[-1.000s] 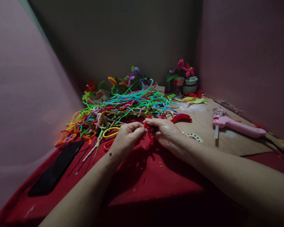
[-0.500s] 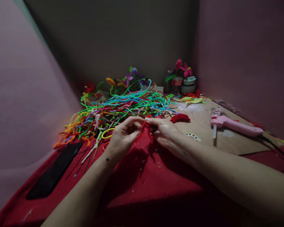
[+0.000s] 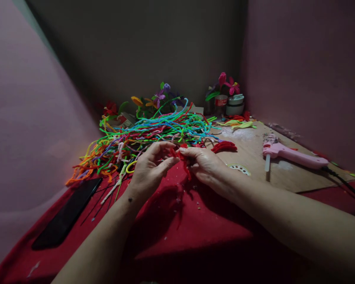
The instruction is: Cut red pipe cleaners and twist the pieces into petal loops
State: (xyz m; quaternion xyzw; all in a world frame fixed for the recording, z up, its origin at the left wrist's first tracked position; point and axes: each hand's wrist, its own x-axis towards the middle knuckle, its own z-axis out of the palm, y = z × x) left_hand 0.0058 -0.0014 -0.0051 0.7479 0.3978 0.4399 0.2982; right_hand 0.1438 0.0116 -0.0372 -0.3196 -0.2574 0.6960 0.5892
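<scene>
Both hands meet over the red cloth, working on a fuzzy red pipe cleaner piece. My right hand pinches it between thumb and fingers, and part of it dangles below the fingertips. My left hand curls in from the other side, its thumb and fingertips at a red strand of the same piece. The exact shape of the piece is hidden by the fingers. Just behind the hands lies a big heap of multicoloured pipe cleaners. A small stack of red pipe cleaner loops rests beyond my right hand.
A pink glue gun lies on a brown board at right, its cord trailing off. A black phone lies at left on the red cloth. Pipe cleaner flowers, a jar and a lidded container stand behind.
My left thumb and fingers have spread slightly apart, and a red strand now shows between them. The right hand keeps its pinch. The view has shifted a little.
</scene>
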